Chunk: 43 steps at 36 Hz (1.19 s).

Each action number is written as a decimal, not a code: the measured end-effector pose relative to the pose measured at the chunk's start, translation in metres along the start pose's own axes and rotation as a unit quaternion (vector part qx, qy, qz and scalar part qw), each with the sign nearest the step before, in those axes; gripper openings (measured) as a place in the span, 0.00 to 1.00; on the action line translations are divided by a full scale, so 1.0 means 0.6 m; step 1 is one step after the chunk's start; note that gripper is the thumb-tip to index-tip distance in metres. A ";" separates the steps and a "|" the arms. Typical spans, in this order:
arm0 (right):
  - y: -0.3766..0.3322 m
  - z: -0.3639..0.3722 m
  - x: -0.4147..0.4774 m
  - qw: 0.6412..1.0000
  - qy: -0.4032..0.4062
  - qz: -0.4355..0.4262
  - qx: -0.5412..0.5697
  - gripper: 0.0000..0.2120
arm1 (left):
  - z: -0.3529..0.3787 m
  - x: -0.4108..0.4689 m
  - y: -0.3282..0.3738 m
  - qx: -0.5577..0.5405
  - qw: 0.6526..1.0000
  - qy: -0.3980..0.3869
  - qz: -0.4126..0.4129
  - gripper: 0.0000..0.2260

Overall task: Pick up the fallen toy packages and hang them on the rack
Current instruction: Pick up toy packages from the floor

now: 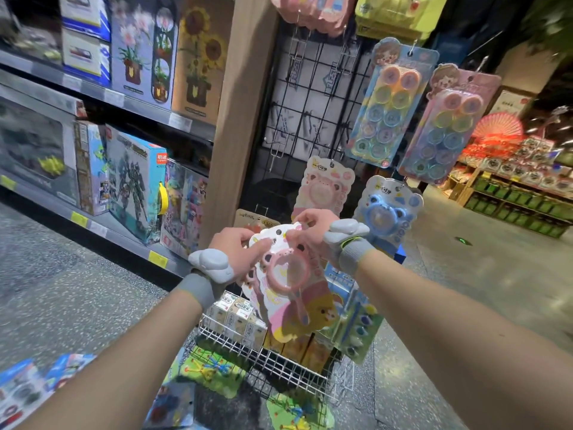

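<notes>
While both hands crowd the top of the pink toy package [286,276], its upper edge is partly covered, and layered card edges beneath it make it hard to tell whether one pack or several are held. The left hand [238,248] curls its fingers behind the card's upper left corner, with the thumb pressed on the front. The right hand [310,228] pinches the upper right edge between thumb and fingertips. The package sits at the centre of the frame, tilted, in front of the lower part of the black wire rack [297,97] and above a wire basket [279,360]. Both forearms are cut off by the bottom edge, and the frame's borders are blurred.

Bare hooks [277,147] stick out of the rack above the hands, in the upper centre. Open floor stretches along the right side.

Just behind the right hand hang a pink bear pack [325,187] and a blue bear pack [387,209]; two packs of coloured discs [392,100] hang higher at the right. Green packages [210,373] lie on the floor at bottom centre, and blue packages [28,391] at lower left are cut by the edge. Shelves of boxed toys [136,187] fill the left, beside a wooden post [235,119].
</notes>
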State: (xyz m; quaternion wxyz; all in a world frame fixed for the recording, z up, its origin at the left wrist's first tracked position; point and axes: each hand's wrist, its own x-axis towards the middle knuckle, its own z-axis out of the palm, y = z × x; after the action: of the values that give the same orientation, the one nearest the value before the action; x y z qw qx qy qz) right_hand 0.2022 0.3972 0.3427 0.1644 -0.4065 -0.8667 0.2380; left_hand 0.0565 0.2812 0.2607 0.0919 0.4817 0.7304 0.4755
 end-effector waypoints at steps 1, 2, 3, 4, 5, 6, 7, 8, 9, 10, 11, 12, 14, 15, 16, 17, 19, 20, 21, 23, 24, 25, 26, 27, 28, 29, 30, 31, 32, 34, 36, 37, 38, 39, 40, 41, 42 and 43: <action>0.003 -0.002 0.000 1.000 0.001 0.003 0.002 0.18 | 0.000 -0.001 0.000 -0.001 1.000 0.001 -0.005 0.24; 0.004 -0.005 0.001 1.000 0.007 0.006 0.004 0.17 | -0.003 0.000 0.002 -0.005 1.000 0.004 -0.015 0.24; 0.008 -0.008 0.000 1.000 0.015 0.010 0.009 0.16 | -0.004 0.000 0.004 -0.008 1.000 0.005 -0.026 0.23; 0.008 -0.012 0.001 1.000 0.025 0.009 0.009 0.14 | -0.007 0.001 0.007 -0.014 0.999 0.005 -0.034 0.23; 0.010 -0.017 0.002 0.999 0.033 0.007 0.008 0.13 | -0.009 0.002 0.009 -0.017 0.999 0.005 -0.035 0.22; 0.011 -0.022 0.004 0.999 0.041 0.007 0.010 0.11 | -0.011 0.003 0.009 -0.012 0.999 0.001 -0.032 0.20; 0.011 -0.029 0.005 0.999 0.048 0.007 0.012 0.10 | -0.013 0.004 0.010 -0.008 0.999 -0.001 -0.032 0.17; 0.011 -0.036 0.007 0.998 0.054 0.007 0.013 0.09 | -0.015 0.004 0.009 -0.008 0.999 0.000 -0.034 0.13; 0.011 -0.044 0.011 0.998 0.060 0.008 0.013 0.09 | -0.016 0.004 0.009 -0.012 0.999 0.004 -0.036 0.10; 0.010 -0.048 0.012 0.997 0.068 0.008 0.018 0.09 | -0.017 0.003 0.008 -0.014 0.999 0.006 -0.038 0.07; 0.010 -0.055 0.015 0.996 0.082 0.011 0.031 0.10 | -0.019 0.001 0.010 -0.013 0.999 0.006 -0.034 0.05; 0.009 -0.061 0.016 0.994 0.099 0.013 0.051 0.10 | -0.020 0.000 0.010 -0.007 1.000 0.006 -0.029 0.06; 0.007 -0.074 0.022 0.989 0.126 0.013 0.072 0.11 | -0.025 -0.001 0.009 -0.007 1.000 0.005 -0.027 0.07; 0.006 -0.079 0.024 0.988 0.136 0.012 0.076 0.11 | -0.025 -0.002 0.010 -0.011 1.000 0.003 -0.028 0.08; 0.004 -0.085 0.028 0.985 0.148 0.009 0.084 0.10 | -0.027 -0.002 0.009 -0.014 1.000 0.006 -0.027 0.08; 0.000 -0.090 0.033 0.982 0.161 0.006 0.096 0.09 | -0.029 -0.001 0.010 -0.016 1.000 0.009 -0.024 0.09; -0.002 -0.097 0.042 0.975 0.190 0.004 0.118 0.09 | -0.030 -0.001 0.009 -0.018 0.999 0.013 -0.023 0.09; -0.004 -0.099 0.046 0.971 0.204 0.002 0.126 0.09 | -0.031 0.001 0.009 -0.020 0.999 0.015 -0.025 0.09; -0.005 -0.101 0.049 0.967 0.217 0.004 0.131 0.09 | -0.032 0.001 0.008 -0.021 0.999 0.015 -0.029 0.09; -0.007 -0.104 0.055 0.962 0.239 0.004 0.135 0.07 | -0.035 0.002 0.009 -0.015 0.999 0.012 -0.033 0.09; -0.007 -0.105 0.060 0.961 0.246 0.001 0.128 0.06 | -0.036 0.001 0.010 -0.012 0.999 0.011 -0.034 0.09; -0.009 -0.107 0.062 0.960 0.250 0.000 0.125 0.07 | -0.037 0.000 0.011 -0.009 0.999 0.010 -0.034 0.09; -0.009 -0.108 0.066 0.960 0.250 0.000 0.127 0.09 | -0.038 -0.001 0.012 -0.008 0.999 0.011 -0.034 0.09; -0.010 -0.107 0.068 0.959 0.250 0.005 0.132 0.10 | -0.039 -0.002 0.014 -0.007 0.999 0.012 -0.033 0.08; -0.012 -0.106 0.070 0.958 0.253 0.009 0.133 0.10 | -0.040 -0.002 0.014 -0.007 0.999 0.013 -0.033 0.08; -0.012 -0.104 0.071 0.957 0.258 0.014 0.133 0.09 | -0.041 -0.002 0.015 -0.007 0.999 0.014 -0.034 0.08; -0.012 -0.100 0.073 0.954 0.266 0.015 0.140 0.09 | -0.042 -0.003 0.015 -0.008 0.999 0.014 -0.035 0.07; -0.012 -0.098 0.071 0.949 0.276 0.014 0.150 0.08 | -0.042 -0.003 0.017 -0.008 0.999 0.014 -0.035 0.07; -0.011 -0.094 0.071 0.945 0.284 0.013 0.161 0.07 | -0.042 -0.003 0.018 -0.007 0.999 0.013 -0.035 0.07; -0.009 -0.087 0.068 0.939 0.293 0.005 0.180 0.07 | -0.044 -0.004 0.019 -0.003 0.999 0.011 -0.034 0.07; -0.009 -0.085 0.065 0.935 0.297 0.000 0.192 0.07 | -0.044 -0.003 0.018 -0.005 0.999 0.009 -0.034 0.07; -0.009 -0.085 0.065 0.935 0.298 -0.001 0.193 0.08 | -0.045 -0.003 0.018 -0.006 0.999 0.009 -0.036 0.07; -0.007 -0.085 0.065 0.934 0.300 -0.002 0.193 0.08 | -0.045 -0.002 0.017 -0.006 0.999 0.008 -0.037 0.07; -0.008 -0.087 0.063 0.934 0.301 -0.001 0.192 0.07 | -0.045 -0.002 0.017 -0.004 0.999 0.006 -0.036 0.07; -0.007 -0.088 0.063 0.934 0.302 -0.003 0.189 0.07 | -0.045 -0.001 0.016 -0.004 0.999 0.006 -0.035 0.06; -0.007 -0.088 0.060 0.935 0.305 -0.010 0.182 0.06 | -0.045 -0.001 0.016 -0.005 0.999 0.004 -0.032 0.06; -0.006 -0.089 0.059 0.935 0.309 -0.019 0.173 0.05 | -0.044 0.000 0.017 -0.007 1.000 0.003 -0.030 0.06; -0.007 -0.088 0.056 0.934 0.313 -0.031 0.170 0.05 | -0.045 0.000 0.018 -0.008 1.000 0.003 -0.028 0.06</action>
State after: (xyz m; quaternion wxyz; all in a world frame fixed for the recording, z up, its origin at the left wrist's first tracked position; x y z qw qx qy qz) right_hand 0.2040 0.4360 0.3920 0.5012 -0.3995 -0.7301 0.2371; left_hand 0.0472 0.2656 0.2834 0.1069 0.4588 0.7402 0.4797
